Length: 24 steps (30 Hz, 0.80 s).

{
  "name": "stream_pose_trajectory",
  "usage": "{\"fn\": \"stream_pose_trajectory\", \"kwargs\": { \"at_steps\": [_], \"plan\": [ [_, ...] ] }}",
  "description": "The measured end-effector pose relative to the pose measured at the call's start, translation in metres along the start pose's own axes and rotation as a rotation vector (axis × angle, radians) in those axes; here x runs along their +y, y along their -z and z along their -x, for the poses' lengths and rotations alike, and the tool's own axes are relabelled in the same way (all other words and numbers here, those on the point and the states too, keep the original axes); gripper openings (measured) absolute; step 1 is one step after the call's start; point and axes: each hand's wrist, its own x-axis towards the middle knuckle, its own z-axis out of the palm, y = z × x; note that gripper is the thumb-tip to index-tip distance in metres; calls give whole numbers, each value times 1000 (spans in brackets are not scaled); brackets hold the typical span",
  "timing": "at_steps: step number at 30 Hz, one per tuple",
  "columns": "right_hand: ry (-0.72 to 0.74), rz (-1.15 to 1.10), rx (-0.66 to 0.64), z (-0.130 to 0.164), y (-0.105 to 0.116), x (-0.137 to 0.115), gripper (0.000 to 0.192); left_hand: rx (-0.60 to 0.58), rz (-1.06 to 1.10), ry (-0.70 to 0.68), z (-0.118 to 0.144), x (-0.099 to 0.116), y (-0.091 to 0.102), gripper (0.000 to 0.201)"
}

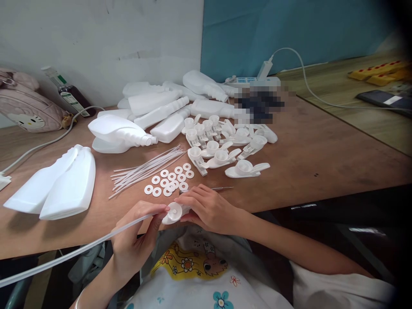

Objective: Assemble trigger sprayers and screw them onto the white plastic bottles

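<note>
White tube [80, 248] runs from lower left up to the cap [174, 212]; left hand [135, 240] pinches its tip there, right hand [209, 210] grips the cap, lower centre, at the counter [305, 159] edge.

Bottle label [71, 99] seemingly too blurred to read

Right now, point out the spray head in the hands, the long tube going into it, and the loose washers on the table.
spray head [174, 213], head view, on its round white cap face.
long tube [96, 241], head view, midway along its length.
washers [168, 179], head view, on one ring mid-cluster.
</note>
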Motion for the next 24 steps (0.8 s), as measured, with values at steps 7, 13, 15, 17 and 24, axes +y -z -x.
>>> {"fn": "stream_pose_trajectory", "kwargs": {
  "at_steps": [7,13,15,17,24],
  "plan": [
    [7,4,22,0,-1,0,28,-137,-30,-68,-14,7,-8,28],
    [19,8,32,0,-1,0,27,-103,-98,-83,-14,4,-8,23],
    [18,13,29,0,-1,0,27,-103,-110,-83,-15,3,-6,21],
    [19,13,24,0,-1,0,25,-128,-94,-58,-18,4,-5,20],
    [36,27,41,1,-4,2,21,-285,2,74,-30,8,-3,18]
  ]
}}
